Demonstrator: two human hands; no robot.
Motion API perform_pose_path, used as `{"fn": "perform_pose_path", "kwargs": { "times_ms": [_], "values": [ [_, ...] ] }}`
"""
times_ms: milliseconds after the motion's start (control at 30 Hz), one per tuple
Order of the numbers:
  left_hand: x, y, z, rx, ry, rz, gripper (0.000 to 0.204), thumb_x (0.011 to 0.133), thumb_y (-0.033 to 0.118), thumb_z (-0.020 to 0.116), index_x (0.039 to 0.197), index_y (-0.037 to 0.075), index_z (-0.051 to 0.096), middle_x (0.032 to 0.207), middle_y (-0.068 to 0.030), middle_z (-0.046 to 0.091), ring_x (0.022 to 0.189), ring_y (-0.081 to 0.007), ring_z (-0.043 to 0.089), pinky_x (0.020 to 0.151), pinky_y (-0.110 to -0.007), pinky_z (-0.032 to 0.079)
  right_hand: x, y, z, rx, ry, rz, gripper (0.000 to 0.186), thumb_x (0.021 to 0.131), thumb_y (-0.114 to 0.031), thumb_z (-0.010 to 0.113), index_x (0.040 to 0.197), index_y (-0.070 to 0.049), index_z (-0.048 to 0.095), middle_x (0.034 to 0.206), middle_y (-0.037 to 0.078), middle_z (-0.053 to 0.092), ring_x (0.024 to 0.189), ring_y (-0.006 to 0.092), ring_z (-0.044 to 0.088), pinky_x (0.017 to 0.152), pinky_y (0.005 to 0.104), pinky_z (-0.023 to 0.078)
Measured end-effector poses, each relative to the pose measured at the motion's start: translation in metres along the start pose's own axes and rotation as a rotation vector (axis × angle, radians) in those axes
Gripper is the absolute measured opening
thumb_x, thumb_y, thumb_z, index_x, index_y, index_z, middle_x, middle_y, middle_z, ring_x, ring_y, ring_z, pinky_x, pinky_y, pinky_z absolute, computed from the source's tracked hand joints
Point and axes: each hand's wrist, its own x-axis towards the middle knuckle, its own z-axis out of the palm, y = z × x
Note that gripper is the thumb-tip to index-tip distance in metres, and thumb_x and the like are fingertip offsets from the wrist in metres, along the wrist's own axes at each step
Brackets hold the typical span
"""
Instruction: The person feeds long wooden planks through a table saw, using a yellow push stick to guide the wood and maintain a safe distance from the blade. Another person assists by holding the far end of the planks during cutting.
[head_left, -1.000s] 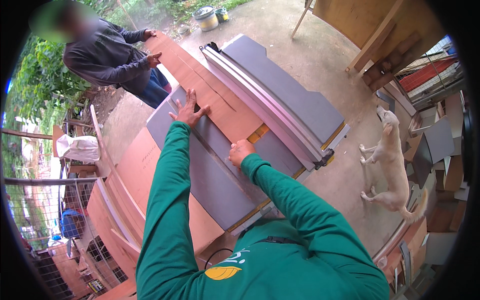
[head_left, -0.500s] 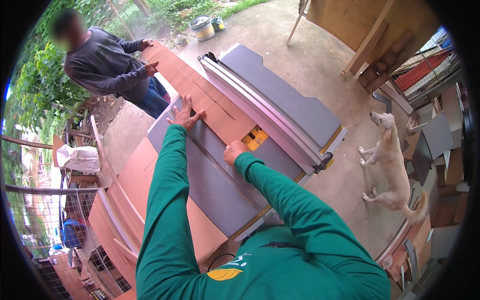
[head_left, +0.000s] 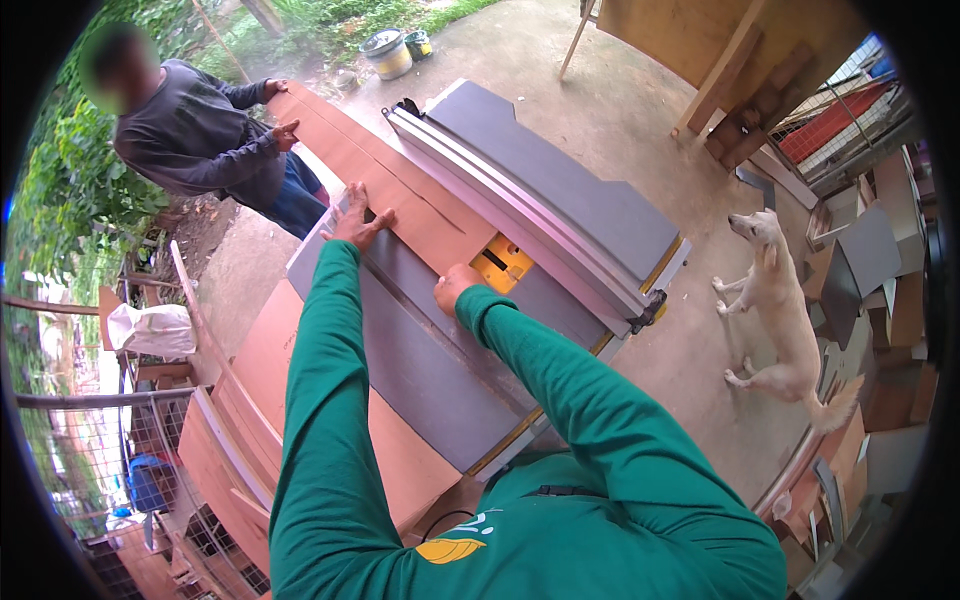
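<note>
A long reddish-brown plywood board (head_left: 400, 185) lies on the grey top of a table saw (head_left: 430, 370), with a narrow slit running along part of its length. My left hand (head_left: 358, 222) rests with fingers spread at the board's left edge, thumb toward the board. My right hand (head_left: 458, 287) is closed at the board's near end; its fingertips are partly hidden. Beside that hand, the yellow throat plate (head_left: 503, 263) with its dark slot shows past the board's end. The metal rip fence (head_left: 530, 215) runs along the board's right side.
Across the saw, a co-worker (head_left: 205, 140) holds the board's far end with both hands. A pale dog (head_left: 775, 300) stands on the concrete to the right, near stacked board offcuts (head_left: 870, 255). Large plywood sheets (head_left: 270, 350) lean at the left. Paint buckets (head_left: 387, 55) stand behind.
The board has slid a little away from me, toward the co-worker, and more of the yellow throat plate shows. My hands have moved along with it. The dog has turned its head slightly.
</note>
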Motion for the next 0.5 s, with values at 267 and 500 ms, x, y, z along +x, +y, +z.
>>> {"fn": "perform_pose_path", "kwargs": {
  "times_ms": [267,500],
  "values": [
    [0.015,-0.007,-0.008,-0.001,0.002,0.018,0.120,0.087,0.091,0.057,0.176,0.029,0.004,0.184,0.0038,0.000,0.166,-0.0476,0.004,0.126,-0.076,0.005,0.016,-0.013,0.007,-0.022,0.001,-0.006,0.036,0.096,-0.025,0.067,0.118,0.000,0.079,0.126,0.026,0.075,0.121,0.0400,0.071,0.106,0.0428,0.056],
    [0.047,-0.028,-0.006,-0.032,0.028,0.054,0.114,0.092,0.083,0.060,0.176,0.030,0.004,0.184,-0.0007,-0.003,0.166,-0.0479,0.008,0.123,-0.079,0.011,0.037,-0.023,0.022,0.050,0.069,0.017,0.033,0.095,-0.028,0.070,0.113,-0.002,0.081,0.124,0.024,0.075,0.121,0.0387,0.072,0.106,0.0432,0.057]
  ]
}}
